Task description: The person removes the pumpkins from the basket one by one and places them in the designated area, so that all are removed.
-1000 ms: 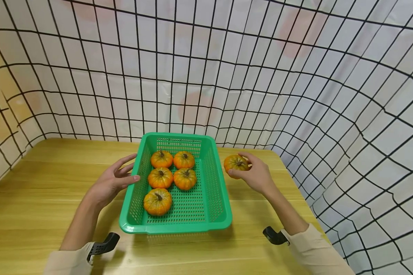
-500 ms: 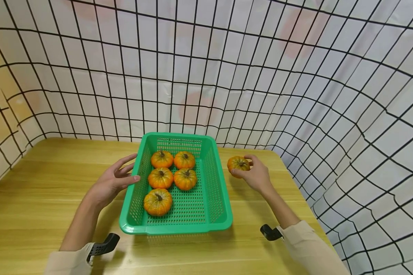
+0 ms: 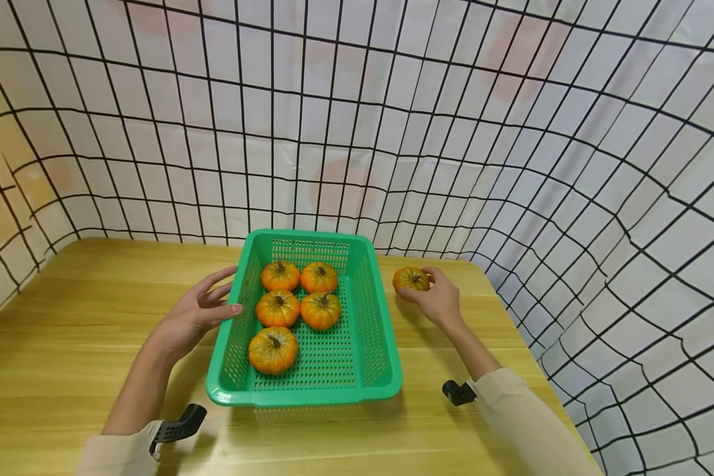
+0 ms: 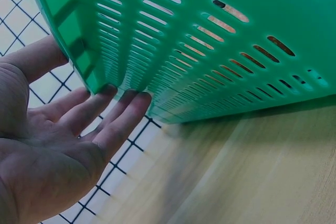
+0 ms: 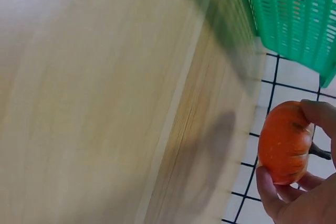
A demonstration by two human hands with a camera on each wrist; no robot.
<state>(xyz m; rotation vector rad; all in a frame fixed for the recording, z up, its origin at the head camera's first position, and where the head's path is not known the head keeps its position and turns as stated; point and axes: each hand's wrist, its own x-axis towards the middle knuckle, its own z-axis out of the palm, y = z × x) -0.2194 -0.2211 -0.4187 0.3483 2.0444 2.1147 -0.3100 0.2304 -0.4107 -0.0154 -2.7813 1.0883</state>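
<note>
Right hand (image 3: 439, 302) pinching 1 pumpkin (image 3: 407, 280), some fingertips hidden; left hand (image 3: 189, 317) spread against the basket (image 3: 306, 396), thumb tip masked in left wrist view

Six pumpkins (image 3: 277, 309); one green basket (image 3: 303, 396); one wooden table (image 3: 65, 330); two black wrist devices (image 3: 184, 423).

We see a yellowish wood-grained table (image 3: 65, 317) reaching to a black wire grid (image 3: 300, 141), which bends round along the left and right sides. Behind it we find whitish sheeting (image 3: 285, 109) with faded reddish blotches (image 3: 342, 188), perhaps printed, though they are too blurred to tell. The left side looks yellower, and soft light shines on the near tabletop.
</note>
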